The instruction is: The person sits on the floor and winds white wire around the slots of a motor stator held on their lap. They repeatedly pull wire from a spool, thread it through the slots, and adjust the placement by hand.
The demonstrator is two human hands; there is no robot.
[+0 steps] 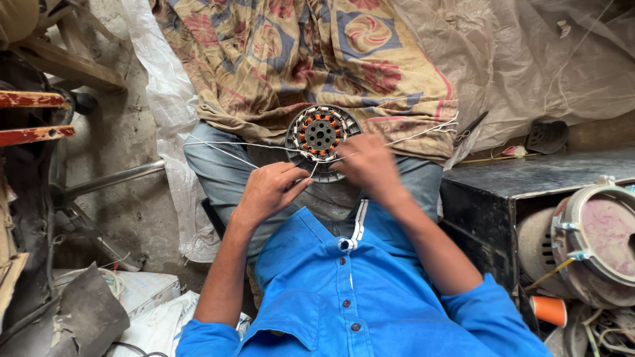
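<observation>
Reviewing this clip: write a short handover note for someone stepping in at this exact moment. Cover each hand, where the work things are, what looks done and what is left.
Left hand: fingers pinching thin white string by the near rim of the round metal motor stator with copper coils.
Right hand: over the stator's right edge, working the same string; its grip is hidden.
Stator sits on the person's lap, against patterned cloth. String trails out both sides.
Done: copper coils sit around the core.
Left: the string is still loose, with long ends untrimmed; how far the tying has got cannot be judged.
</observation>
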